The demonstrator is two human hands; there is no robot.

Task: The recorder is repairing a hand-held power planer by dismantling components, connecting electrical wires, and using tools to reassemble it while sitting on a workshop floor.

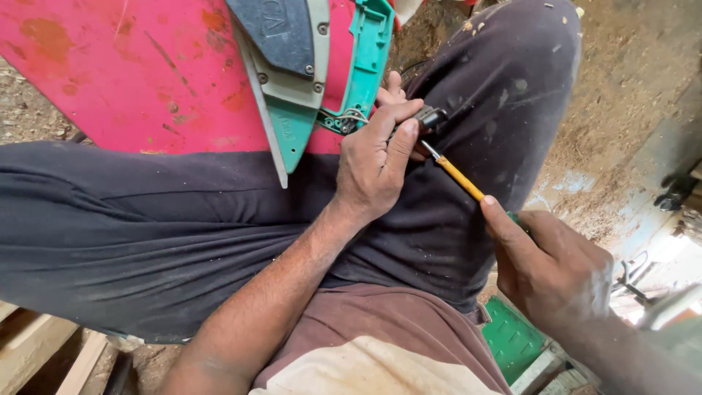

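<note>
- The left hand [374, 164] was curled shut around a small dark part [430, 117], pinched between thumb and fingers and resting on the person's thigh [504, 95].
- Thin wires [352, 115] ran from near that hand into the open teal housing [365, 58] of a power tool lying across the lap, just beside the knuckles.
- The right hand [552, 263] was clamped on a screwdriver [459, 178], its forefinger stretched along the yellow shaft; the handle was mostly hidden in the palm, with a bit of green showing.
- The screwdriver's metal tip touched the dark part, right at the left hand's fingertips, so the two hands were near but apart.
- The tool's grey cover [281, 33] sat against a red board [131, 73] behind the legs.
- A green crate [512, 340] lay below the right hand; I could not tell what was in it.
- Sawdust [621, 80] covered the floor.
</note>
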